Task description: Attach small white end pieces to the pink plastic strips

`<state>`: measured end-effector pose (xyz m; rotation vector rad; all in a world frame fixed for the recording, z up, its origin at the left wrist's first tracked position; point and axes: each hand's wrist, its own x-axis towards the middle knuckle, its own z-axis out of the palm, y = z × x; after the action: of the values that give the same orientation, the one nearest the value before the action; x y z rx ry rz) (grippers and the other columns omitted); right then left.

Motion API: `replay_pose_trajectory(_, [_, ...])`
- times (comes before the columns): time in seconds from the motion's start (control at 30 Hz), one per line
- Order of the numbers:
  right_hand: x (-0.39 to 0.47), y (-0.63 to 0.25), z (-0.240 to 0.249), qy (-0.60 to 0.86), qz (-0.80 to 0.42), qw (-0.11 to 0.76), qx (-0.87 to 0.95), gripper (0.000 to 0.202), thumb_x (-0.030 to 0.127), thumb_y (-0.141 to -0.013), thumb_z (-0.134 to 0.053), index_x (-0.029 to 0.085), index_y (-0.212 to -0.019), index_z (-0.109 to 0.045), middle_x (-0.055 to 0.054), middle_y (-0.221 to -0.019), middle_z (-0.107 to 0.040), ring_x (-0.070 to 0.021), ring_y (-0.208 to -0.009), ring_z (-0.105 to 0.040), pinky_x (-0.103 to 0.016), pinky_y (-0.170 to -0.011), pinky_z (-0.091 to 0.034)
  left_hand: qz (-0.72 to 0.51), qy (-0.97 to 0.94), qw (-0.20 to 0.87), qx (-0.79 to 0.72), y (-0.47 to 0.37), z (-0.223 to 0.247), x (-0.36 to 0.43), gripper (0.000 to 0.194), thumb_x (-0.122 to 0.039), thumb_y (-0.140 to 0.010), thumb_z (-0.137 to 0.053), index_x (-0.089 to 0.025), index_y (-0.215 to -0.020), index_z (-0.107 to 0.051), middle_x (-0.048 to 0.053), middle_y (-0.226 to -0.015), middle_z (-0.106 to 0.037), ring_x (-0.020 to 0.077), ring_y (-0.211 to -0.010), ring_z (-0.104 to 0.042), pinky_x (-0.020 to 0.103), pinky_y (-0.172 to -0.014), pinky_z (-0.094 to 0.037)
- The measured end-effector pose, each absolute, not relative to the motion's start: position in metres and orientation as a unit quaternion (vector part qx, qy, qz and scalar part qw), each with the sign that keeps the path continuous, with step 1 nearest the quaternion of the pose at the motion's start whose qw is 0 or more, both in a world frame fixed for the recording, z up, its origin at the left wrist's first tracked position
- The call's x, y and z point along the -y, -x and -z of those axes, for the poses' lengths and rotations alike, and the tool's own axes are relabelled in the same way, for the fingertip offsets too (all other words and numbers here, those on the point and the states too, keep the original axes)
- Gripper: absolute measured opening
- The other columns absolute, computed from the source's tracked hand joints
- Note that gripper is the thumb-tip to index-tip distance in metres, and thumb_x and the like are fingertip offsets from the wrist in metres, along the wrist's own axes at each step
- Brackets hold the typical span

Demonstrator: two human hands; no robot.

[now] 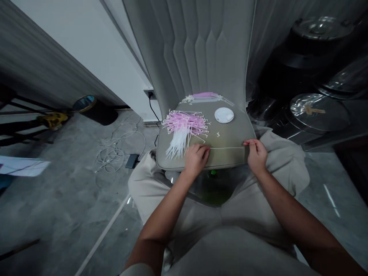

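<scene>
A thin, pale stick-like strip stretches level between my two hands above the front of a grey chair seat. My left hand pinches its left end, and my right hand pinches the other end. Just beyond my left hand lies a pile of thin pink and white strips with small bent ends. Farther back, against the backrest, rests a smaller bundle of similar strips. A round white dish sits right of the pile, with a small white piece nearer me.
The chair's backrest rises behind the seat. Coiled cables and a dark box lie on the floor at left, near a black bin. Dark pots with shiny lids stand at right. A plug sits in a wall socket.
</scene>
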<state>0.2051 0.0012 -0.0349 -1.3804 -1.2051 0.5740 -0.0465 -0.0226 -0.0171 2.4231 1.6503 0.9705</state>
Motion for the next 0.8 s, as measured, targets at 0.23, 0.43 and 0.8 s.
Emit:
replay_pose_trajectory(0.23, [-0.003,-0.201,0.033,0.595,-0.243,0.542,0.541,0.027,0.032,-0.092,-0.051,0.019,-0.112,-0.064,-0.007,-0.096,-0.07,-0.0187,-0.09,-0.064,-0.037,-0.086,-0.051,-0.306,-0.793,0.059,-0.523,0.048,0.02,0.025,0.018,-0.031,-0.094,-0.056,-0.021,-0.099,-0.07,0.007,-0.096,-0.072,0.0206,-0.092,-0.064,0.036,-0.079,-0.046])
replay_pose_trajectory(0.43, [0.0,-0.202,0.031,0.61,-0.225,0.497,0.575,0.029,0.032,-0.094,-0.05,0.02,-0.116,-0.065,-0.008,-0.101,-0.07,-0.021,-0.095,-0.064,-0.041,-0.09,-0.05,-0.335,-0.77,0.055,-0.54,0.047,0.015,0.025,0.017,-0.026,-0.092,-0.058,-0.018,-0.101,-0.069,0.007,-0.095,-0.07,0.0196,-0.088,-0.063,0.034,-0.078,-0.046])
replay_pose_trajectory(0.8, [-0.038,-0.249,0.043,0.704,-0.256,0.391,0.535,0.08,0.044,-0.083,-0.066,0.017,-0.151,-0.031,-0.016,-0.153,-0.038,-0.0228,-0.141,-0.038,-0.043,-0.118,-0.027,-0.346,-0.749,0.089,-0.558,0.048,0.015,0.025,0.022,-0.021,-0.09,-0.058,-0.019,-0.11,-0.064,0.008,-0.104,-0.069,0.0192,-0.096,-0.062,0.035,-0.085,-0.047])
